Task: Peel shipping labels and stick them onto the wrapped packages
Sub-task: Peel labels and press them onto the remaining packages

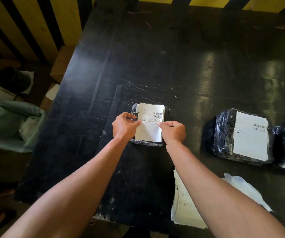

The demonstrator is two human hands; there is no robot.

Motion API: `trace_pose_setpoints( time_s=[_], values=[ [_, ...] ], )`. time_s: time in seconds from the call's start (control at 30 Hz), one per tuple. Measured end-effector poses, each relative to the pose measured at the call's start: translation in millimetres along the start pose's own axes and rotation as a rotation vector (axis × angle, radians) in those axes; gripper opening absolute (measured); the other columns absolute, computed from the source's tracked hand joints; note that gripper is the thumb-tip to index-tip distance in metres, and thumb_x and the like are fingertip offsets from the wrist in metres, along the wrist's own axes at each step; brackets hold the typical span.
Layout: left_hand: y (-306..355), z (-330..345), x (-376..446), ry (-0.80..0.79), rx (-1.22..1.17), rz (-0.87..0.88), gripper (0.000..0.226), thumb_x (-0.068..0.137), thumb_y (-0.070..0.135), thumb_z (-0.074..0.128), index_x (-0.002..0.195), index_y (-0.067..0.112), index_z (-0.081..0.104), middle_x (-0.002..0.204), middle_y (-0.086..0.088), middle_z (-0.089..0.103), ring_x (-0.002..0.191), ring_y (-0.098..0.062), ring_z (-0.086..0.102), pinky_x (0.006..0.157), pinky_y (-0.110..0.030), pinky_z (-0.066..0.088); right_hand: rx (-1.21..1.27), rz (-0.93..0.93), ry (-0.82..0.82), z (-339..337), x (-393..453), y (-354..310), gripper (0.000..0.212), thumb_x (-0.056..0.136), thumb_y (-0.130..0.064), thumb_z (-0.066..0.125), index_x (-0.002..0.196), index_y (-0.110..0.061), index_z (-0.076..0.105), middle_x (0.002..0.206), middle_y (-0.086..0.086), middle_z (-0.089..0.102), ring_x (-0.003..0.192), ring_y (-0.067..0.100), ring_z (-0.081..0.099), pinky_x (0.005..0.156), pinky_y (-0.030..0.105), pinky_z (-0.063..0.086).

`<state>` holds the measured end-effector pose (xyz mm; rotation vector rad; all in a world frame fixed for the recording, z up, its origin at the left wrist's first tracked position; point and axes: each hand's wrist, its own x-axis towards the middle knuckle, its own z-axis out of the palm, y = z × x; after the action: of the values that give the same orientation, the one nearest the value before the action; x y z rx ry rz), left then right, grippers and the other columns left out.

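My left hand [123, 125] and right hand [172, 130] pinch the label [150, 124] by its side edges, flat over the package [134, 109] mid-surface [155, 57]; sticking step; next, I'd press it smooth.

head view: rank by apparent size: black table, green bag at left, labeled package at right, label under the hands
1. black table
2. green bag
3. labeled package, close to the bag, so unsure
4. label, held by left hand and right hand
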<state>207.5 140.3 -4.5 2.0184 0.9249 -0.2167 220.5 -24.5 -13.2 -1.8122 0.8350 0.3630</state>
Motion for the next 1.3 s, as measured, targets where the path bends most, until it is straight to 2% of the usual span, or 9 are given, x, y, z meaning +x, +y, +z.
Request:
trace_pose_setpoints(
  time_s=[0.2, 0.53, 0.67, 0.8, 0.87, 0.93, 1.0, 1.1, 1.3],
  values=[
    [0, 3, 2, -0.02, 0.028, -0.023, 0.03, 0.085, 0.034, 0.087, 0.109, 0.026, 0.071, 0.097, 0.005, 0.071, 0.09, -0.019, 0.069, 0.065, -0.038, 0.066, -0.034, -0.001, 0.023, 4, 2, 1, 0.015, 0.084, -0.024, 0.083, 0.073, -0.024, 0.072, 0.078, -0.011, 0.071, 0.084, 0.017, 0.07, 0.079, 0.036, 0.06],
    [2, 2, 2, 0.021, 0.113, 0.032, 0.027, 0.081, 0.038, 0.087, 0.099, 0.026, 0.071, 0.092, 0.005, 0.075, 0.086, -0.015, 0.07, 0.055, -0.024, 0.046, -0.138, -0.028, 0.048, 5, 6, -3, 0.01, 0.08, -0.02, 0.08, 0.078, -0.021, 0.071, 0.075, -0.013, 0.066, 0.081, 0.016, 0.068, 0.071, 0.029, 0.054],
    [-8, -2, -5, 0.064, 0.339, 0.286, 0.018, 0.089, 0.034, 0.078, 0.101, 0.028, 0.068, 0.103, 0.009, 0.067, 0.093, -0.018, 0.065, 0.073, -0.03, 0.045, -0.283, -0.151, 0.12, -1, 5, 1, 0.032, 0.078, -0.032, 0.085, 0.092, -0.018, 0.06, 0.085, -0.008, 0.061, 0.084, 0.021, 0.064, 0.062, 0.029, 0.042],
    [-31, -1, -16, -0.033, 0.591, 0.82, 0.037, 0.1, 0.026, 0.061, 0.136, 0.021, 0.063, 0.143, 0.0, 0.059, 0.131, -0.025, 0.056, 0.102, -0.038, 0.048, -0.54, -0.85, 0.107, -9, 3, 24, 0.015, 0.086, -0.021, 0.07, 0.099, -0.018, 0.065, 0.103, -0.001, 0.066, 0.096, 0.024, 0.064, 0.078, 0.039, 0.05],
    [-43, 2, -22, -0.169, 0.714, 0.854, 0.057, 0.108, 0.031, 0.045, 0.163, 0.019, 0.035, 0.173, -0.003, 0.026, 0.16, -0.024, 0.023, 0.127, -0.04, 0.028, -0.715, -1.078, -0.044, -10, 0, 35, 0.033, 0.092, -0.025, 0.059, 0.123, -0.016, 0.066, 0.128, 0.003, 0.067, 0.122, 0.026, 0.062, 0.096, 0.045, 0.048],
    [-55, 5, -24, -0.262, 0.836, 0.814, 0.065, 0.112, 0.04, 0.026, 0.168, 0.019, 0.0, 0.175, 0.0, -0.013, 0.162, -0.017, -0.012, 0.133, -0.041, 0.007, -0.883, -1.098, -0.214, -9, -3, 43, 0.055, 0.1, -0.032, 0.045, 0.152, -0.014, 0.049, 0.161, 0.006, 0.047, 0.152, 0.023, 0.038, 0.12, 0.049, 0.033],
    [-63, 6, -24, -0.299, 0.884, 0.788, 0.067, 0.112, 0.047, 0.017, 0.166, 0.021, -0.014, 0.171, 0.002, -0.027, 0.158, -0.014, -0.025, 0.133, -0.042, 0.0, -0.996, -1.053, -0.294, -5, -3, 46, 0.066, 0.103, -0.037, 0.03, 0.165, -0.015, 0.025, 0.174, 0.002, 0.016, 0.162, 0.019, 0.01, 0.129, 0.054, 0.012],
    [-61, 8, -24, -0.333, 0.902, 0.761, 0.072, 0.108, 0.054, 0.01, 0.164, 0.02, -0.019, 0.17, 0.003, -0.032, 0.156, -0.012, -0.031, 0.132, -0.042, -0.005, -1.065, -1.005, -0.304, 6, 4, 35, 0.068, 0.103, -0.041, 0.017, 0.167, -0.018, 0.011, 0.175, -0.002, 0.0, 0.162, 0.016, -0.004, 0.128, 0.06, -0.003],
    [-60, 6, -21, -0.327, 0.9, 0.766, 0.074, 0.11, 0.056, 0.02, 0.164, 0.024, -0.018, 0.17, 0.005, -0.03, 0.156, -0.011, -0.03, 0.133, -0.043, -0.001, -1.156, -0.945, -0.266, 19, 24, 3, 0.068, 0.108, -0.043, 0.022, 0.167, -0.019, -0.002, 0.175, -0.003, -0.007, 0.161, 0.015, -0.008, 0.126, 0.062, -0.009]
  ],
)
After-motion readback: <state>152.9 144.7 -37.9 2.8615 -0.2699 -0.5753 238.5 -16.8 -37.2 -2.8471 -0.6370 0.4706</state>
